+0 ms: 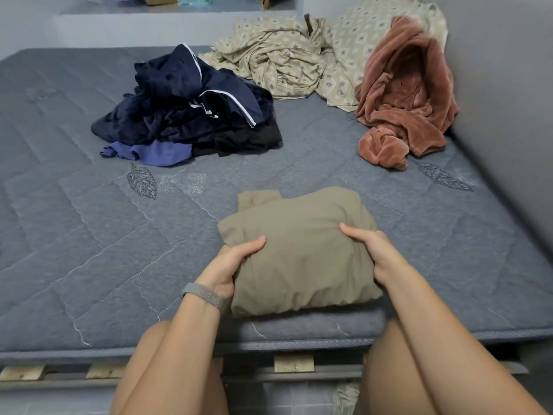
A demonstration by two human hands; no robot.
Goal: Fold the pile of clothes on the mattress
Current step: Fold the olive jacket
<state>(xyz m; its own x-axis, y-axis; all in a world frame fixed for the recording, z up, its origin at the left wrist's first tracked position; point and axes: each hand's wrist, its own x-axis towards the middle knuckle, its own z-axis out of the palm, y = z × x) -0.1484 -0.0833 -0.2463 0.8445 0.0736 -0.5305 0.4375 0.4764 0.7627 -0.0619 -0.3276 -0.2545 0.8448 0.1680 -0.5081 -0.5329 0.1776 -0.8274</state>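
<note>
While both hands grip it, the folded khaki cotton garment (299, 250) lies at the near edge of the grey quilted mattress (74, 235). L hand (230, 265) w/ grey woven wristband (203, 296): thumb on top, fingers under left side. R hand (371, 247): same on right side. Dark navy clothes pile (191, 112) sits farther back, left; pink fleece garment (404, 97) back right, apart.

Both forearms are bare, with no sleeves showing anywhere along them. The left wrist carries a grey band (203, 295) of finely woven mesh, wrapped snugly like a watch strap; its face is not visible. The right wrist wears nothing, and both knees at the bottom of the view are bare too.
</note>
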